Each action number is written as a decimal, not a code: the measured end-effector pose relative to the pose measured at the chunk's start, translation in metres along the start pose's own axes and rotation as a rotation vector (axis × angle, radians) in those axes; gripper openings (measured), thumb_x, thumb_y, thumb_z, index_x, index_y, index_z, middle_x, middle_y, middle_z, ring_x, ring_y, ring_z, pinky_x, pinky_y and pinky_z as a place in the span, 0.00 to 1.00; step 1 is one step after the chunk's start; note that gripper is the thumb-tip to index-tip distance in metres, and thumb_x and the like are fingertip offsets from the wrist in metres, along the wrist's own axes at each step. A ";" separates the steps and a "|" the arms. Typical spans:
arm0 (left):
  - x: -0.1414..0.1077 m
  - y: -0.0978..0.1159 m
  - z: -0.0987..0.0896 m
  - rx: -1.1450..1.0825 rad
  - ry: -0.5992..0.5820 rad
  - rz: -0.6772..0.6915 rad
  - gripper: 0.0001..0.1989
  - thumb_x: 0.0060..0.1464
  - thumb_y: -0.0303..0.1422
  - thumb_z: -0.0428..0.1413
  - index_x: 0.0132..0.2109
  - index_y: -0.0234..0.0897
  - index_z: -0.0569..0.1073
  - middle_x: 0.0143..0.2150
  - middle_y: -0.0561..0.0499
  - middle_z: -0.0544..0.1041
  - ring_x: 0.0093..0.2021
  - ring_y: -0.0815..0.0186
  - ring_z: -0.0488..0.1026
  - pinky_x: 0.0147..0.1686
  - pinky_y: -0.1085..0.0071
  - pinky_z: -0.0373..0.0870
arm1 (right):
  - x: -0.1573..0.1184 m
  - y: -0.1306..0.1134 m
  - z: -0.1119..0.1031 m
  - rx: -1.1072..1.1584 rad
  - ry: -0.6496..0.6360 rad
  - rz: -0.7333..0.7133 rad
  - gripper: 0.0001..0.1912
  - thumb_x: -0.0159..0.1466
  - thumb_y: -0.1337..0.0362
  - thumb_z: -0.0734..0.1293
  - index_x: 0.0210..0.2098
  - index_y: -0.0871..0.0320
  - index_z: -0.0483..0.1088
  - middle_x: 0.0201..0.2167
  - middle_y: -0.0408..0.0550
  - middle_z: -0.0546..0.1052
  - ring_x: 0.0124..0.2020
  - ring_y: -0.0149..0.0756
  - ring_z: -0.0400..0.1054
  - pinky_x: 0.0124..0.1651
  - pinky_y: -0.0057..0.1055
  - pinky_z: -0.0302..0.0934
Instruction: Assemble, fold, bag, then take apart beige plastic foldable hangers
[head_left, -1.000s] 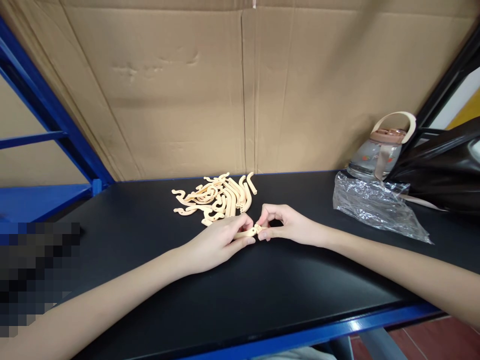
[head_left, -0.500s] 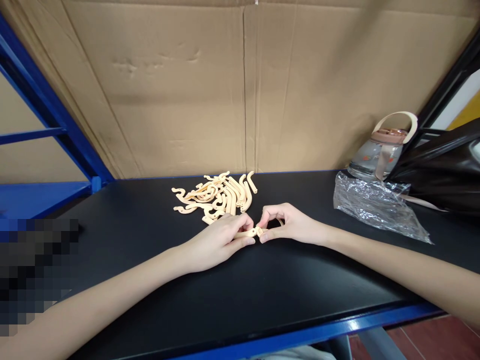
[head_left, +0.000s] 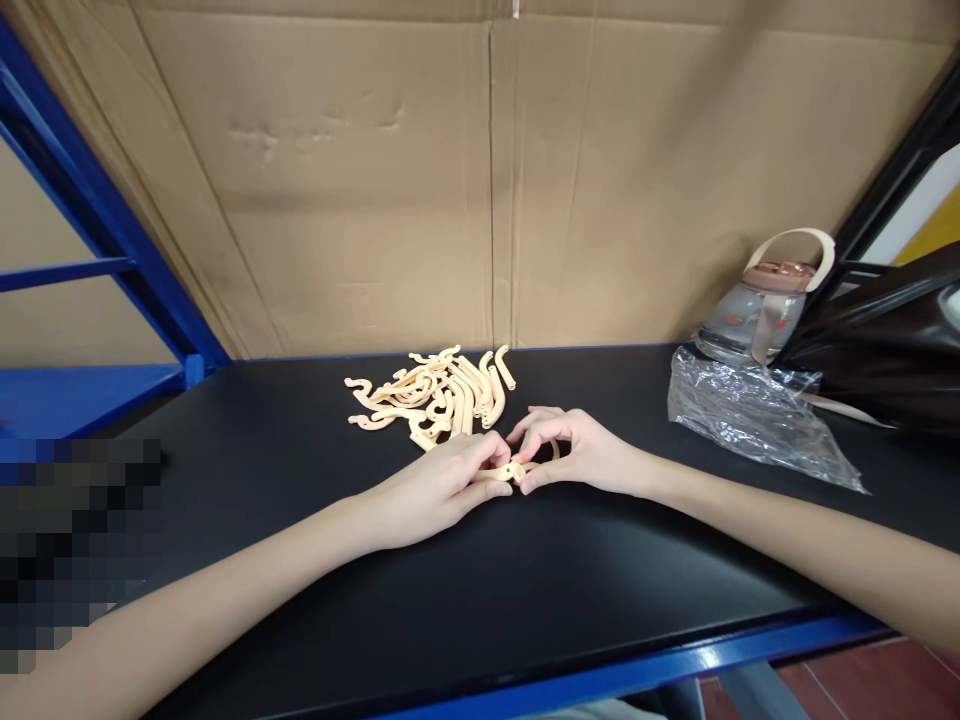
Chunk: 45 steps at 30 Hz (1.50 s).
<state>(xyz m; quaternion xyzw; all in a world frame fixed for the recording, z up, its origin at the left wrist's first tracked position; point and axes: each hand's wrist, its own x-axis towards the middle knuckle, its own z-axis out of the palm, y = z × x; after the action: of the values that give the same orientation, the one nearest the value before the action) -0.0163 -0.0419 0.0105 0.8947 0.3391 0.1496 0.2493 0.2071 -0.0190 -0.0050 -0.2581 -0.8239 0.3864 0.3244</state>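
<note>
My left hand [head_left: 457,478] pinches a cream-coloured curved piece [head_left: 495,473] with a small hole near its end, just above the black tabletop. Facing it, my right hand [head_left: 566,447] is closed on a second cream curved piece [head_left: 556,450], whose thin bent part shows between thumb and fingers. The two pieces meet end to end between my fingertips; whether they are joined I cannot tell. Behind my left hand lies a pile of similar cream curved pieces [head_left: 427,385], some S-shaped with holes at their ends.
A crumpled clear plastic bag [head_left: 757,410] lies at the right, in front of a clear water bottle [head_left: 750,310] with a cream handle. A black bag [head_left: 892,340] sits beside them. Cardboard [head_left: 360,200] stands behind the table [head_left: 450,620], and a blue metal frame [head_left: 142,260] rises at the left.
My right fingers have shifted around the joint between the pieces, with one finger now reaching farther out. The piece ends sit closer together. The pile is unchanged.
</note>
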 end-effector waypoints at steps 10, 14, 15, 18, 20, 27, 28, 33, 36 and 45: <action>-0.001 -0.002 0.002 -0.152 0.030 -0.020 0.05 0.62 0.36 0.51 0.41 0.41 0.62 0.36 0.56 0.68 0.35 0.68 0.66 0.36 0.71 0.62 | -0.003 0.002 -0.002 -0.254 0.000 -0.024 0.13 0.54 0.54 0.75 0.34 0.52 0.75 0.43 0.45 0.74 0.56 0.40 0.62 0.66 0.50 0.37; 0.000 -0.005 0.004 -0.271 0.030 -0.033 0.07 0.61 0.36 0.52 0.45 0.43 0.63 0.34 0.57 0.67 0.34 0.69 0.66 0.36 0.72 0.65 | -0.002 -0.001 -0.001 -0.276 0.019 -0.057 0.10 0.55 0.55 0.74 0.32 0.52 0.75 0.39 0.42 0.76 0.55 0.38 0.64 0.67 0.50 0.34; 0.000 -0.005 0.004 -0.278 0.029 -0.037 0.07 0.61 0.36 0.52 0.45 0.43 0.63 0.34 0.57 0.67 0.34 0.70 0.66 0.36 0.72 0.65 | -0.002 -0.001 0.000 -0.274 0.027 -0.058 0.10 0.55 0.56 0.75 0.31 0.52 0.75 0.37 0.41 0.77 0.55 0.38 0.64 0.67 0.50 0.34; 0.000 -0.004 0.004 -0.285 0.026 -0.044 0.06 0.61 0.35 0.52 0.43 0.43 0.63 0.34 0.57 0.67 0.34 0.70 0.66 0.35 0.73 0.65 | -0.002 -0.001 0.000 -0.291 0.038 -0.076 0.08 0.54 0.57 0.75 0.30 0.52 0.75 0.33 0.39 0.77 0.54 0.38 0.65 0.67 0.50 0.34; 0.000 -0.004 0.003 -0.284 0.022 -0.050 0.05 0.61 0.36 0.52 0.42 0.43 0.63 0.36 0.57 0.68 0.35 0.70 0.67 0.36 0.72 0.65 | -0.002 -0.001 0.000 -0.322 0.033 -0.093 0.08 0.55 0.57 0.75 0.31 0.51 0.75 0.31 0.38 0.77 0.53 0.37 0.66 0.67 0.51 0.34; 0.000 -0.004 0.003 -0.233 0.047 -0.038 0.04 0.62 0.36 0.51 0.42 0.43 0.63 0.35 0.56 0.66 0.34 0.70 0.64 0.34 0.73 0.64 | -0.004 -0.007 -0.001 -0.521 0.056 -0.227 0.06 0.58 0.58 0.72 0.35 0.50 0.76 0.37 0.40 0.76 0.50 0.35 0.66 0.67 0.49 0.33; -0.001 -0.003 0.003 -0.222 0.050 -0.033 0.04 0.62 0.35 0.50 0.42 0.43 0.63 0.35 0.56 0.65 0.33 0.70 0.64 0.33 0.73 0.64 | -0.005 -0.008 -0.001 -0.546 0.068 -0.237 0.06 0.59 0.58 0.72 0.35 0.51 0.76 0.37 0.40 0.75 0.47 0.34 0.67 0.66 0.48 0.34; -0.001 -0.004 0.003 -0.197 0.051 -0.038 0.03 0.61 0.32 0.50 0.41 0.41 0.62 0.35 0.55 0.64 0.34 0.69 0.63 0.34 0.73 0.64 | -0.004 -0.011 0.000 -0.494 0.059 -0.155 0.08 0.58 0.58 0.73 0.34 0.54 0.74 0.29 0.40 0.72 0.39 0.34 0.66 0.56 0.40 0.51; -0.001 -0.003 0.003 -0.192 0.051 -0.045 0.03 0.60 0.32 0.50 0.39 0.41 0.62 0.34 0.56 0.63 0.33 0.69 0.61 0.33 0.73 0.63 | -0.003 -0.012 0.001 -0.420 0.035 -0.096 0.09 0.57 0.58 0.73 0.35 0.54 0.73 0.28 0.39 0.73 0.37 0.33 0.66 0.53 0.38 0.52; -0.002 0.001 0.000 -0.137 0.035 -0.082 0.06 0.60 0.37 0.52 0.38 0.41 0.62 0.33 0.56 0.66 0.32 0.69 0.62 0.32 0.73 0.60 | -0.004 -0.011 0.003 -0.079 -0.089 0.121 0.15 0.63 0.53 0.67 0.34 0.59 0.76 0.21 0.40 0.73 0.23 0.27 0.66 0.28 0.23 0.57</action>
<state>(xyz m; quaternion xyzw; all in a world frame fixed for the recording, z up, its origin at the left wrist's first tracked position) -0.0172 -0.0436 0.0107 0.8582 0.3686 0.1777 0.3100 0.2057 -0.0288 0.0012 -0.3024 -0.8350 0.3836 0.2533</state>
